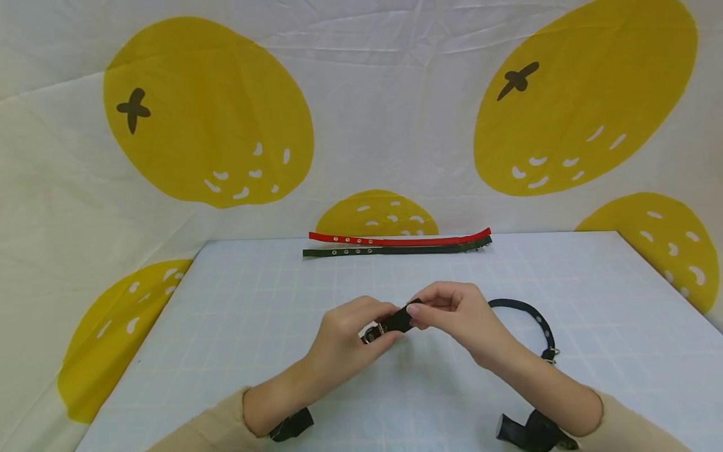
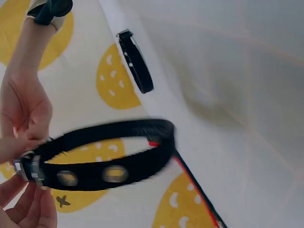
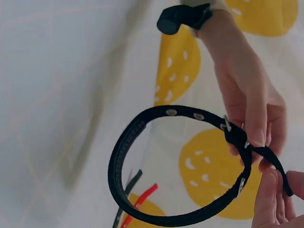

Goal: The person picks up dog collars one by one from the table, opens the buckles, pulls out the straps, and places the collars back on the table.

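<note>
Both hands hold one black pet collar (image 1: pixel 398 321), raised above the table and bent into a loop. It has metal eyelets and a buckle, plain in the left wrist view, where the collar (image 2: pixel 111 178) is slightly blurred. My left hand (image 1: pixel 350 329) grips the band by the buckle. With thumb and fingertips, my right hand (image 1: pixel 460 314) pinches the strap's tail. In the right wrist view the tail (image 3: pixel 280 168) sticks out past the buckle, between the two hands. A second black collar (image 1: pixel 522 306) lies looped on the table beyond my right forearm.
Along the table's back edge lie a red strap (image 1: pixel 395 241) and a dark green strap (image 1: pixel 407 250), side by side, both with eyelets. A white cloth printed with yellow shapes (image 1: pixel 214 113) hangs behind the pale gridded table (image 1: pixel 254 282). Black wrist cameras (image 1: pixel 292 425) sit at both wrists.
</note>
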Available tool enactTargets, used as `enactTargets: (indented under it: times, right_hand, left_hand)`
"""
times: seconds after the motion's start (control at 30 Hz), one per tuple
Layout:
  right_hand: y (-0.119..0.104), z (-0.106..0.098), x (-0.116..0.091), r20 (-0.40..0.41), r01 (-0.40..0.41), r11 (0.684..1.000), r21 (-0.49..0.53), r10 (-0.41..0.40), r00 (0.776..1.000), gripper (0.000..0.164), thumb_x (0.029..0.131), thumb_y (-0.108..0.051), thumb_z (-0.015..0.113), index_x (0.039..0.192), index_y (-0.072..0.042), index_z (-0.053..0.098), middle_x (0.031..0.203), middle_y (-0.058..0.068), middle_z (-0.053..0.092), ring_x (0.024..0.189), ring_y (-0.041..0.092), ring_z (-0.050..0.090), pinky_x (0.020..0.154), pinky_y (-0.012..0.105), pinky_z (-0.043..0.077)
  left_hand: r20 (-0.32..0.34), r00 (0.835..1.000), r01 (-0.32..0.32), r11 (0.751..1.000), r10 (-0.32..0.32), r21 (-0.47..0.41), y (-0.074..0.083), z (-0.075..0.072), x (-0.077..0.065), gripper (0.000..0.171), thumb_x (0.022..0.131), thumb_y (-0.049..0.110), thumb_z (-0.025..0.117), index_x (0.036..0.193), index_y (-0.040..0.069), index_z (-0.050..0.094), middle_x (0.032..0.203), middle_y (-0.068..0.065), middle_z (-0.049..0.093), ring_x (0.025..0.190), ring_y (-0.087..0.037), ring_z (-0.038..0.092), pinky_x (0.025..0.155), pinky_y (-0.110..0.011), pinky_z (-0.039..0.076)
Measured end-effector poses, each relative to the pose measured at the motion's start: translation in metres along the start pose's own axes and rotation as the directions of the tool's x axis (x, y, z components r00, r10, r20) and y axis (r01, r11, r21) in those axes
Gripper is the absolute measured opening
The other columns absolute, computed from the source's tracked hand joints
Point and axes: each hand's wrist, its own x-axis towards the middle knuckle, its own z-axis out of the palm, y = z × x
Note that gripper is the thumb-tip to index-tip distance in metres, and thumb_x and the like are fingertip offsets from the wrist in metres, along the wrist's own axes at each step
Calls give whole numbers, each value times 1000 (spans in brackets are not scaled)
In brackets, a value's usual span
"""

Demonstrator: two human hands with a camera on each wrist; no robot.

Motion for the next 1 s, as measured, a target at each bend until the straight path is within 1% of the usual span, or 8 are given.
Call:
enactTargets:
  times: [0.1, 0.17, 0.23, 0.3, 0.43, 0.6, 0.77, 1.0]
  right_hand:
    - [-1, -2, 2, 0, -11, 995, 102, 12, 1000, 15, 87, -11, 66, 93, 2, 62, 84, 8, 69, 75, 19, 67, 77, 33, 54]
    - [-1, -4, 2, 14, 4, 990, 143, -6, 1000, 7, 88, -8, 63, 91, -2, 61, 84, 6, 69, 75, 17, 67, 76, 33, 54]
    - [-1, -5, 2, 33, 25, 985, 168, -31, 999, 1, 89, -6, 62, 90, -5, 61, 84, 4, 69, 75, 16, 67, 76, 33, 54]
    - [-1, -6, 1, 41, 47, 983, 178, -55, 998, 3, 89, -4, 61, 89, -8, 61, 85, 4, 69, 75, 16, 67, 76, 33, 55]
    - [-2, -8, -1, 28, 82, 979, 184, -88, 996, 5, 90, -4, 60, 88, -9, 61, 83, 3, 69, 75, 16, 67, 76, 33, 55]
    - [-3, -10, -3, 6, 100, 978, 185, -102, 995, 7, 90, -4, 59, 88, -9, 62, 83, 3, 69, 74, 17, 67, 76, 32, 55]
    - [-3, -12, -6, -1, 99, 975, 200, -101, 995, 8, 90, -3, 59, 87, -9, 62, 81, 3, 69, 73, 17, 67, 75, 33, 55]
    - [-3, -14, -11, 5, 78, 966, 248, -82, 997, 8, 91, -2, 58, 88, -9, 61, 81, 3, 69, 74, 16, 67, 76, 32, 54]
  left_hand:
    - [-24, 998, 52, 999, -53, -7, -4, 1, -5, 27, 74, 13, 79, 98, 9, 66, 89, 4, 64, 80, -5, 57, 70, -16, 50]
    - [-51, 995, 89, 996, -90, -16, -7, 1, -8, 25, 73, 12, 80, 94, 9, 67, 87, 4, 64, 78, -4, 57, 67, -16, 50]
    - [-81, 991, 104, 994, -106, -30, -9, 1, -10, 22, 73, 11, 80, 92, 9, 68, 85, 5, 65, 77, -5, 57, 66, -18, 50]
    - [-104, 990, 92, 995, -95, -39, -10, 1, -11, 21, 75, 12, 79, 92, 9, 68, 86, 4, 65, 78, -6, 58, 67, -19, 50]
    - [-134, 990, 41, 998, -47, -47, -9, 0, -10, 19, 77, 11, 77, 93, 9, 67, 86, 1, 65, 78, -8, 58, 65, -17, 48]
    - [-159, 987, 2, 998, -10, -55, -7, -3, -10, 21, 73, 6, 78, 91, 6, 68, 83, -2, 65, 73, -11, 57, 59, -14, 45]
    - [-153, 988, 1, 997, -12, -72, -5, -3, -10, 22, 72, 4, 78, 91, 5, 67, 82, -3, 65, 71, -12, 58, 59, -15, 46]
    - [-126, 991, 27, 995, -39, -101, -2, -3, -10, 21, 71, 3, 78, 89, 5, 67, 79, -2, 65, 69, -10, 57, 59, -17, 47]
